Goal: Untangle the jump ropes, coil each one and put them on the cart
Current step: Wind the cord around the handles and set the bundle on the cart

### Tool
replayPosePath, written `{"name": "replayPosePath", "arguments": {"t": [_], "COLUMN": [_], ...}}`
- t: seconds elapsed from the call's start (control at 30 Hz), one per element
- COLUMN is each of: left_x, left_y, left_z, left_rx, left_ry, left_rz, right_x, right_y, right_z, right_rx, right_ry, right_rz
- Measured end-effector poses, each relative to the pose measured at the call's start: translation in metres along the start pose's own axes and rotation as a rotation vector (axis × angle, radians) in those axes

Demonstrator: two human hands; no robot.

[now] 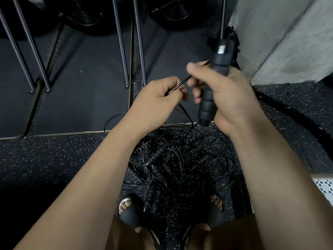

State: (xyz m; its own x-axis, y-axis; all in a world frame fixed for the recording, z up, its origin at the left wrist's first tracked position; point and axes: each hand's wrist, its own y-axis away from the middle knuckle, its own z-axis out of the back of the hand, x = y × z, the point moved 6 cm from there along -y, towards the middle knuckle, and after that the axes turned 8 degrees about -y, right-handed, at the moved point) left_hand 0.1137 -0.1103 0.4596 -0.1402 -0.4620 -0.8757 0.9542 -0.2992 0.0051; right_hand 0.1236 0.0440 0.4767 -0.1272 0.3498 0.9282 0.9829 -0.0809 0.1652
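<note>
Handle (207,107), ribbed black foam, sat clenched in my right hand (228,98), while my left hand (156,98) pinched a thin glossy cord (178,85) above tangled ropes (171,159) on speckled rubber floor (54,159).

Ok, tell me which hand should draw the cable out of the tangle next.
Left, probably. The left hand pinches the thin black cable and can feed it along. The right hand is wrapped round the ribbed handle, so it better serves as anchor above the tangle of ropes on the floor.

dim, sharp, wide-angle edge distortion
</note>
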Motion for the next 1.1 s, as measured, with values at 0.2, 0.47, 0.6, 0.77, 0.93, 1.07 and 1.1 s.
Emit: {"name": "replayPosePath", "arguments": {"t": [0.2,0.47,0.6,0.77,0.93,1.07,1.1], "left_x": [-0.001,0.004,0.001,-0.006,0.002,0.006,0.005], "left_y": [0.000,-0.001,-0.001,0.002,0.004,0.004,0.004], "left_z": [-0.001,0.005,0.000,-0.011,-0.020,-0.023,-0.023], "left_rx": [0.015,0.034,0.026,0.124,0.167,0.208,0.222], "left_ry": [0.008,0.058,0.064,-0.036,-0.095,-0.055,-0.017], "left_rz": [-0.038,0.040,0.050,-0.012,-0.009,0.023,0.016], "right_x": [0.001,0.019,0.010,-0.008,-0.013,-0.011,-0.009], "right_y": [0.000,-0.003,-0.003,0.001,-0.003,0.000,0.000], "right_z": [0.005,0.037,0.014,-0.002,0.015,0.014,0.013], "right_rx": [-0.050,-0.224,-0.080,0.019,-0.094,-0.061,-0.061], "right_ry": [0.132,-0.151,-0.116,0.184,0.349,0.306,0.258], "right_rz": [0.065,0.146,0.057,-0.048,-0.098,-0.162,-0.159]}}
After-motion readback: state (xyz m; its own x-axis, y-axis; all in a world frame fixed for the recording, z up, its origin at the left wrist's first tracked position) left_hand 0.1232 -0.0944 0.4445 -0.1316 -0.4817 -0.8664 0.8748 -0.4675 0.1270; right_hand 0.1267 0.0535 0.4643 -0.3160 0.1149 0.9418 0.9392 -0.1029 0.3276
